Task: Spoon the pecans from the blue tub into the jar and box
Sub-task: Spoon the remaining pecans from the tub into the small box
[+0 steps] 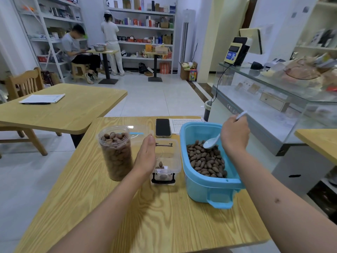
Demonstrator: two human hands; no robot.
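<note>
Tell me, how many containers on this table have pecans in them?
3: the tall jar on the left, full; the small clear box in the middle, holding a few; the blue tub on the right.

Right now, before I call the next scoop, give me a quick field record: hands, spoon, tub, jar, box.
left hand: open, fingers straight, resting against the left side of the clear box
right hand: grips the spoon handle above the tub
spoon: white, bowl just over the pecans at the tub's far end
blue tub: still holds a good layer of pecans
jar: clear, open, filled nearly to the rim
clear box: open, only a few pecans inside
phone: lying behind the box
</note>
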